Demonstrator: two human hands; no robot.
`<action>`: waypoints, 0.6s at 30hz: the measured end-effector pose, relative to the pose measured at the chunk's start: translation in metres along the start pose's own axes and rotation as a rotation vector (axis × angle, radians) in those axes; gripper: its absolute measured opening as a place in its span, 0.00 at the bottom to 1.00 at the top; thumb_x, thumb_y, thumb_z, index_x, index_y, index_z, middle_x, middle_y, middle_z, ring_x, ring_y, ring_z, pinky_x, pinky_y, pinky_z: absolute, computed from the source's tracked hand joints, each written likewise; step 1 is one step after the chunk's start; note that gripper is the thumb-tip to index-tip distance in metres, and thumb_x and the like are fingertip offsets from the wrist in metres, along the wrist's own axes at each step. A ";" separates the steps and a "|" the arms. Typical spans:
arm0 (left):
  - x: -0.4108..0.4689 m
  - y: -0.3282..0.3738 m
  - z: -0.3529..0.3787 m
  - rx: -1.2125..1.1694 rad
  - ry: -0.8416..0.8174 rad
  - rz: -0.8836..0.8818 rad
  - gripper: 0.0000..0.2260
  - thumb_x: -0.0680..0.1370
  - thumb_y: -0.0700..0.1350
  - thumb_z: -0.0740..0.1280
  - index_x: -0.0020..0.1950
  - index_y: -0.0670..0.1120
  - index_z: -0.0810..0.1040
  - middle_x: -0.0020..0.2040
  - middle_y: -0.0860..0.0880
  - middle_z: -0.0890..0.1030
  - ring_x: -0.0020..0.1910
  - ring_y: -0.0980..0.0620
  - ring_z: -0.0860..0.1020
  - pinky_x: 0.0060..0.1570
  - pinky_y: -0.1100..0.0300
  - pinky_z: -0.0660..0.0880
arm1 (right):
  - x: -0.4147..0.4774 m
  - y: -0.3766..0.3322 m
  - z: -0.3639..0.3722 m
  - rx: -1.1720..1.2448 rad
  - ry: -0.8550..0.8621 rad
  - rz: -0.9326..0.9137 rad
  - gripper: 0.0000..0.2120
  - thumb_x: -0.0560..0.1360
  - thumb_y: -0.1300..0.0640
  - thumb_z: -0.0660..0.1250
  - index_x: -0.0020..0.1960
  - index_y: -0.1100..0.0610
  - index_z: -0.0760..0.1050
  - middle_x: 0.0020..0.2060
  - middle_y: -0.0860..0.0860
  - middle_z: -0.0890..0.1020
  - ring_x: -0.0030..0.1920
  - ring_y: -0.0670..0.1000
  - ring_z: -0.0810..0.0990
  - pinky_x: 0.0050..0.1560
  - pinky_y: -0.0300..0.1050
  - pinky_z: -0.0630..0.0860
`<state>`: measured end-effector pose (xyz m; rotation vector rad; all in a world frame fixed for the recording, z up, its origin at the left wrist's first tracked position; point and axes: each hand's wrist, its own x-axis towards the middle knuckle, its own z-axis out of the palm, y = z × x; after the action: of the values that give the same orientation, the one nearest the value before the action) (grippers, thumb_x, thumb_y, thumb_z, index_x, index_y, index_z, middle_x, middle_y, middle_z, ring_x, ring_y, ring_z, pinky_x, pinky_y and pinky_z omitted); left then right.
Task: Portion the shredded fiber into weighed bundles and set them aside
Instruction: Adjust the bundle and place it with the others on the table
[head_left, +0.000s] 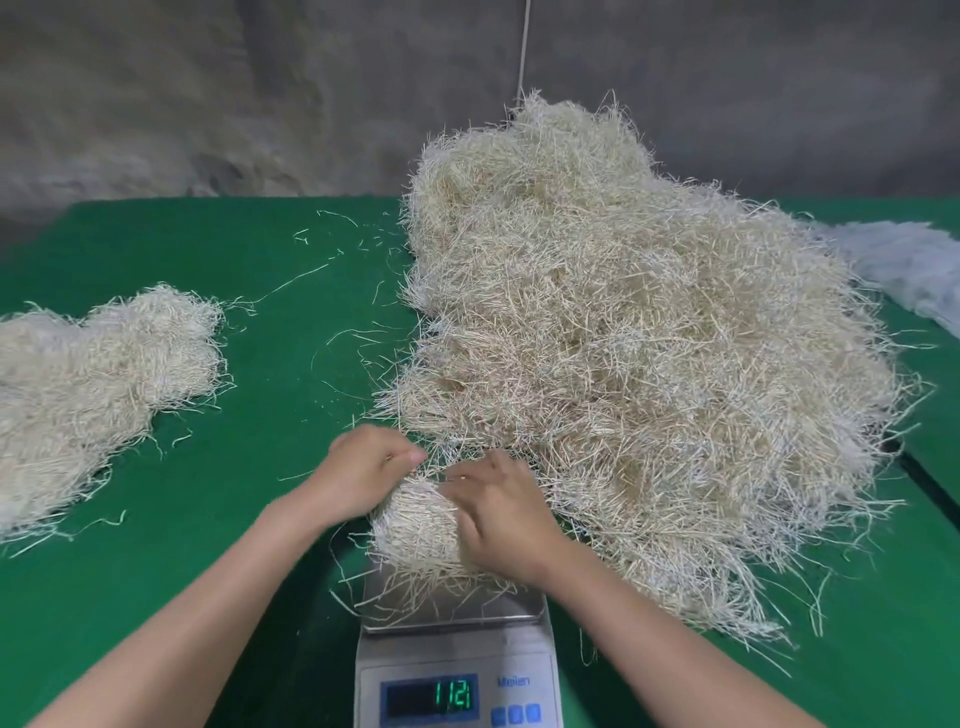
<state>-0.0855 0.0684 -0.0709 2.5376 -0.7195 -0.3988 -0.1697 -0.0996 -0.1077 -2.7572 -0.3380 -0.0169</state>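
A small bundle of pale shredded fiber (415, 525) lies on the steel pan of a digital scale (457, 660), whose green display reads 112. My left hand (363, 467) curls its fingers round the bundle's far left side. My right hand (498, 514) lies over the bundle's right side with curled fingers in the strands. A big heap of the same fiber (649, 353) rises just behind and to the right, touching the scale. Set-aside fiber bundles (88, 384) lie at the left.
Everything sits on a green table top (291, 415) with loose strands scattered in the middle. White fluffy material (914, 270) lies at the far right edge. A grey wall and a hanging cord (523, 52) stand behind.
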 end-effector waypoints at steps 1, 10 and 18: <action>-0.005 -0.008 0.008 0.058 -0.017 -0.026 0.16 0.79 0.50 0.62 0.43 0.41 0.82 0.52 0.46 0.82 0.55 0.51 0.77 0.67 0.48 0.65 | -0.003 0.004 0.000 -0.027 -0.019 0.010 0.16 0.75 0.59 0.57 0.60 0.49 0.75 0.64 0.45 0.73 0.65 0.51 0.63 0.70 0.53 0.56; -0.033 -0.011 0.027 -0.362 0.283 -0.150 0.15 0.75 0.45 0.70 0.60 0.58 0.76 0.63 0.62 0.72 0.68 0.57 0.66 0.72 0.43 0.53 | -0.010 0.016 -0.009 0.163 0.097 0.008 0.21 0.73 0.52 0.62 0.66 0.40 0.70 0.66 0.39 0.71 0.64 0.42 0.59 0.63 0.42 0.50; -0.042 0.001 0.009 -0.580 0.516 -0.086 0.11 0.77 0.46 0.66 0.59 0.57 0.77 0.58 0.65 0.74 0.65 0.60 0.68 0.71 0.49 0.58 | -0.002 0.014 -0.025 0.370 0.198 0.036 0.17 0.76 0.59 0.64 0.64 0.49 0.73 0.62 0.38 0.70 0.67 0.45 0.65 0.73 0.51 0.52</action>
<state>-0.1235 0.0879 -0.0717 1.9893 -0.2461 0.0339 -0.1677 -0.1219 -0.0894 -2.3701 -0.2129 -0.1963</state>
